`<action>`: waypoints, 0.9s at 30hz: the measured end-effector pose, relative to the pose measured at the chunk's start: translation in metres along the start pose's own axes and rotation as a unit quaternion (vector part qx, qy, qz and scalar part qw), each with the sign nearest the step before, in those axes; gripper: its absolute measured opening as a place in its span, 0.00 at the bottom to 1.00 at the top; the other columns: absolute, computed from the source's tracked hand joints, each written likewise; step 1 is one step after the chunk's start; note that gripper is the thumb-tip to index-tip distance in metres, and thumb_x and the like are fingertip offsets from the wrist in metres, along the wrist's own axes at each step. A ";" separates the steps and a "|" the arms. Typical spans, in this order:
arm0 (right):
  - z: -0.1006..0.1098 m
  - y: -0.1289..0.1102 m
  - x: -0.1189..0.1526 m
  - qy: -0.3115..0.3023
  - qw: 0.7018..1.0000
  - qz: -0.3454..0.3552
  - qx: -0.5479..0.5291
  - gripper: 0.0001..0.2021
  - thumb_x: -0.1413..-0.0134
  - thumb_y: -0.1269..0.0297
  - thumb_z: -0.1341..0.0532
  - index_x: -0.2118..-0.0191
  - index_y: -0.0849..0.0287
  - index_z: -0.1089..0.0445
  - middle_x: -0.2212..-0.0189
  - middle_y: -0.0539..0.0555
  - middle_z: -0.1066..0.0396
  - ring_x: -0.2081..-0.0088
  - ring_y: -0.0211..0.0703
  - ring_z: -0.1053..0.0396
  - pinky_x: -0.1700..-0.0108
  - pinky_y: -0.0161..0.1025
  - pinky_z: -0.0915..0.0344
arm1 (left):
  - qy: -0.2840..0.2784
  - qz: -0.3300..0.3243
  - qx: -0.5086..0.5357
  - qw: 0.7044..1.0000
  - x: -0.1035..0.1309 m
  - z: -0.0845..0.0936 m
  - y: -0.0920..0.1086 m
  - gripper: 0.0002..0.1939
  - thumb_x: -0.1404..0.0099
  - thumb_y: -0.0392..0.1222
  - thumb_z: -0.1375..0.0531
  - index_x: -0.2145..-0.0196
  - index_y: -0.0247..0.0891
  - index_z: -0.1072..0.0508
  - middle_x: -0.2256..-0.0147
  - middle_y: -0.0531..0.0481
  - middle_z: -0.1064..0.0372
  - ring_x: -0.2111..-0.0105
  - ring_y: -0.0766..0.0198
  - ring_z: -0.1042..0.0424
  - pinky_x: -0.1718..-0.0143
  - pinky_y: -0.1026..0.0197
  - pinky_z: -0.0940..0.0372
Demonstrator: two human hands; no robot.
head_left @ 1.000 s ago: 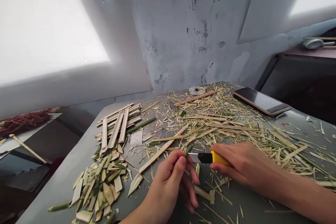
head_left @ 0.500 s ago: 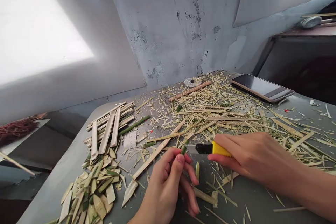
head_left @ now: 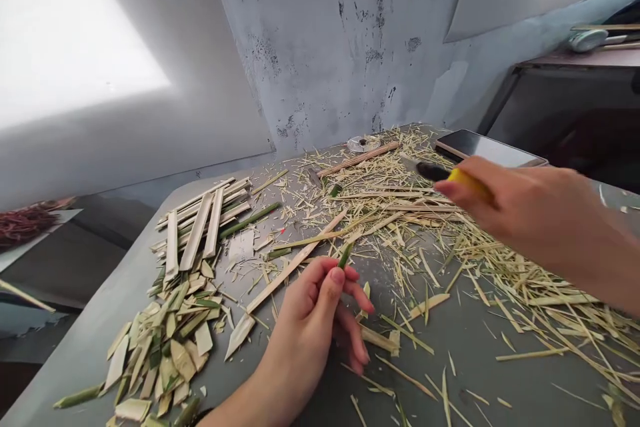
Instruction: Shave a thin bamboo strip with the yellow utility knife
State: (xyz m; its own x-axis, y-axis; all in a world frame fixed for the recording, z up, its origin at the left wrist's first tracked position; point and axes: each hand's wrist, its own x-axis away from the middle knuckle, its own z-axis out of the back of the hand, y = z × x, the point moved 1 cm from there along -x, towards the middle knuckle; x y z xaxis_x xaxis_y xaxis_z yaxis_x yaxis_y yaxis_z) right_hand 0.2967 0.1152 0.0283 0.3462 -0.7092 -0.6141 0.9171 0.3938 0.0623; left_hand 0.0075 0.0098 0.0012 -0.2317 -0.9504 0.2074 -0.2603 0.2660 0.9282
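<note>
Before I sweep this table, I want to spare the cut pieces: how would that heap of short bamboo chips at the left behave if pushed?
The bamboo chips look thin and flat, so probably light and stiff. Lying loosely overlapped, they would likely scatter rather than slide together. Being flat, they seem unlikely to roll.

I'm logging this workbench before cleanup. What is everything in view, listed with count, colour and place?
Grey metal table: one, under everything.
Short cut bamboo chips: a pile, pale and green, near left corner.
Long flat bamboo slats: a loose stack, pale, behind the chips.
Thin bamboo shavings: many, straw-coloured, centre to right.
Dark-screened smartphone: one, far right of table.
Small round metal dish: one, silvery, far edge.
Green bamboo sliver: one, pinched in left grip.
Yellow-handled utility knife: one, in right grip, raised.
Left hand: near centre.
Right hand: right side.
</note>
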 end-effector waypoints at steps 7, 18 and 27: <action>-0.008 -0.073 0.030 -0.067 0.957 0.143 -0.242 0.22 0.21 0.44 0.52 0.62 0.54 0.37 0.79 0.45 0.34 0.80 0.39 0.38 0.75 0.39 0.52 | 0.020 -0.023 -0.041 0.999 0.001 -0.003 0.000 0.17 0.26 0.56 0.38 0.57 0.39 0.34 0.61 0.51 0.25 0.82 0.72 0.26 0.84 0.69 0.29; -0.032 -0.053 0.030 -0.086 0.985 0.064 -0.134 0.28 0.23 0.38 0.58 0.67 0.53 0.39 0.84 0.48 0.37 0.85 0.41 0.42 0.76 0.40 0.59 | 0.046 0.009 -0.105 0.993 0.008 -0.010 -0.005 0.21 0.28 0.61 0.39 0.59 0.39 0.34 0.66 0.51 0.23 0.87 0.74 0.29 0.85 0.73 0.37; -0.014 -0.038 0.018 -0.094 0.959 0.074 -0.257 0.23 0.22 0.43 0.51 0.66 0.53 0.38 0.83 0.44 0.39 0.84 0.38 0.41 0.77 0.40 0.52 | 0.039 0.029 -0.073 0.996 0.006 -0.011 -0.003 0.23 0.31 0.63 0.36 0.60 0.40 0.34 0.61 0.46 0.20 0.87 0.74 0.30 0.86 0.71 0.35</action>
State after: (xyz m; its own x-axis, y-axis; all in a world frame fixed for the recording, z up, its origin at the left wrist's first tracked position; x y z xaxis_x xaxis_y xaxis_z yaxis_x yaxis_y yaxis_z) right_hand 0.2650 0.0952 0.0038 0.5388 -0.6967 -0.4736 0.6531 0.7006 -0.2875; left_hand 0.0172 0.0014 0.0026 -0.1682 -0.9450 0.2805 -0.1079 0.3005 0.9477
